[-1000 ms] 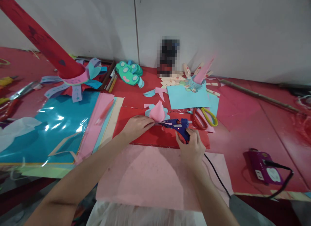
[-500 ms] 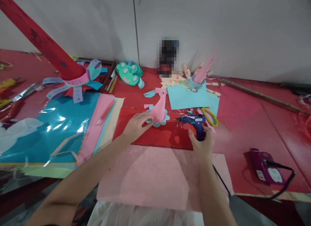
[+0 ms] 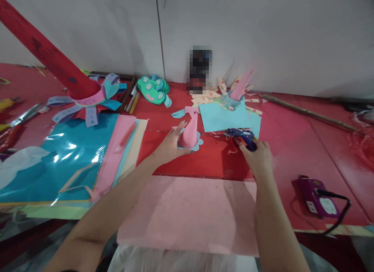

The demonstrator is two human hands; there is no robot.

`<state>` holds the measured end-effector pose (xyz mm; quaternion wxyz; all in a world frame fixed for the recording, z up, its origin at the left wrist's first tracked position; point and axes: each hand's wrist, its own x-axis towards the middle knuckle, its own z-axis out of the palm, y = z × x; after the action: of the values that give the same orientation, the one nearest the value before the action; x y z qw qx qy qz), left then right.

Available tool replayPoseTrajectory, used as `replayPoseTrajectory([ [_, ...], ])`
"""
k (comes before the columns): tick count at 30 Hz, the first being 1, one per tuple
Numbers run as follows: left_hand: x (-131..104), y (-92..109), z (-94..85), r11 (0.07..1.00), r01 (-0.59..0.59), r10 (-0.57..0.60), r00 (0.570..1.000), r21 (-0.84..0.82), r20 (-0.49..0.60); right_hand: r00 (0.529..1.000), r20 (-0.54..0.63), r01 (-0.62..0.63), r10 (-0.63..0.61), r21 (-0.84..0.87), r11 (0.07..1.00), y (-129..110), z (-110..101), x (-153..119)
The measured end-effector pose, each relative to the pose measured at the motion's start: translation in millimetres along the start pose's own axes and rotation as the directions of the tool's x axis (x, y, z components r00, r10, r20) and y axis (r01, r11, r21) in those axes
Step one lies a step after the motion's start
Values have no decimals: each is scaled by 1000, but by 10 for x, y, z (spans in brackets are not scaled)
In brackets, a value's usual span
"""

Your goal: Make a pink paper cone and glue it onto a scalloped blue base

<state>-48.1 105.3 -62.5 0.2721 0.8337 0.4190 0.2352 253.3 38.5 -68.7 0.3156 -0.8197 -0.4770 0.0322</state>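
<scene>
While our left hand (image 3: 171, 145) is resting open-fingered against the pink cone (image 3: 189, 133) on its blue flower base (image 3: 195, 145), our right hand (image 3: 257, 159) is gripping the glue gun (image 3: 243, 135) beside it on the red sheet (image 3: 210, 159).

Bare forearms, no sleeves, white garment.

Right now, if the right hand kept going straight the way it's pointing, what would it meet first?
Probably the light blue paper sheet. The right hand, gripping the blue glue gun, points up and left toward the sheet's near edge; depth is hard to judge.
</scene>
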Motion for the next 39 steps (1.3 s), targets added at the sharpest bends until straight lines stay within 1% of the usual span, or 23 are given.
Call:
replayPoseTrajectory([
  [1,-7,-10,0,1000,18,-18,1000,-12,15,1000,24,5,-4,-52,999,-12,-7,26],
  [2,-13,-13,-3,998,46,-45,999,-35,26,1000,22,19,-17,-102,995,-41,-15,40],
  [3,-16,-11,-6,996,76,-74,997,-56,36,999,-12,37,-39,-142,989,-89,-20,42],
  [4,-18,-5,-10,993,98,-96,994,-61,49,995,-76,52,-65,-163,985,-154,-23,35],
  [6,-19,10,-10,988,146,-142,987,-50,71,971,-171,147,-169,-132,980,-313,-11,-5],
  [9,-20,15,12,980,197,-196,977,0,82,929,-233,285,-287,-44,958,-544,64,-110],
  [11,-20,8,34,980,196,-198,978,32,69,911,-203,364,-359,-16,931,-642,137,-200],
  [15,-4,17,49,985,155,-159,986,76,51,890,-117,453,-442,100,886,-714,233,-358],
  [18,10,45,38,987,130,-135,990,92,50,881,-97,473,-464,134,871,-729,232,-410],
  [22,14,47,40,986,140,-145,988,92,53,870,-93,492,-483,166,854,-752,198,-421],
  [25,9,16,63,986,144,-148,988,87,45,853,-40,516,-521,217,829,-777,187,-445],
  [27,6,-2,75,987,136,-140,989,91,39,809,38,554,-586,282,783,-800,190,-484],
  [29,3,-10,78,987,131,-136,990,94,48,742,128,593,-658,330,734,-823,201,-537],
  [31,1,-6,68,987,130,-137,989,93,63,685,203,627,-699,324,709,-839,217,-591],
  [32,-1,0,60,987,131,-138,988,93,67,668,233,640,-707,305,705,-844,225,-615],
  [34,-2,16,41,987,128,-136,988,100,75,650,279,656,-706,263,708,-846,239,-648],
  [39,1,37,12,984,140,-152,982,111,109,642,342,652,-686,227,723,-840,241,-664],
])
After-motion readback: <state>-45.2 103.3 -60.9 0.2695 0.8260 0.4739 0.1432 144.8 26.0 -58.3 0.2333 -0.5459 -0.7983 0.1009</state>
